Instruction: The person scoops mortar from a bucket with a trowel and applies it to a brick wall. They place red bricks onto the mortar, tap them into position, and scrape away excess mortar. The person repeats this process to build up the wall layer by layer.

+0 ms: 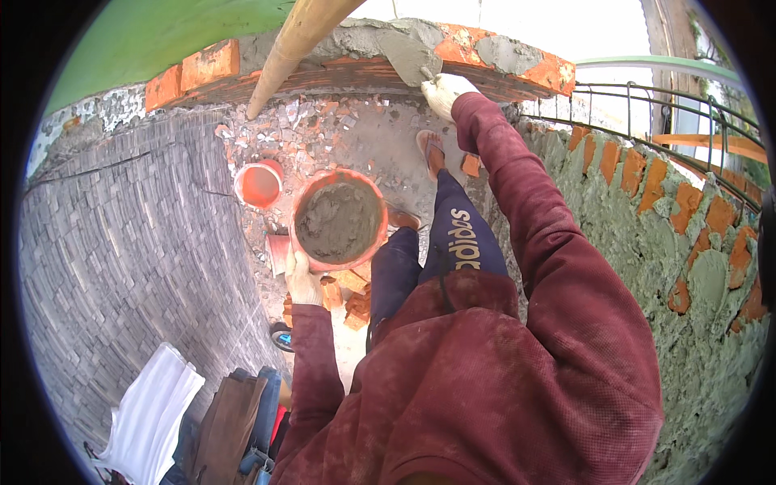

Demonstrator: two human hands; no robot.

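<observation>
My gloved right hand [446, 95] grips a trowel [411, 58] by its handle, with the blade against the grey mortar on top of a brick course [511, 66] at the top. My gloved left hand [301, 279] holds the lower left rim of an orange bucket [337, 179] containing wet grey mortar [339, 218]. A smaller red bucket [259, 184] stands to the left of the large one, and loose bricks [358, 305] lie below it.
A wooden pole [303, 44] slants across the top. Rough brick-and-mortar wall [663, 226] and steel rebar [711, 129] are at right. A grey patterned wall [129, 242] is at left, with hanging clothes [153, 404] below. Rubble [246, 137] covers part of the ground.
</observation>
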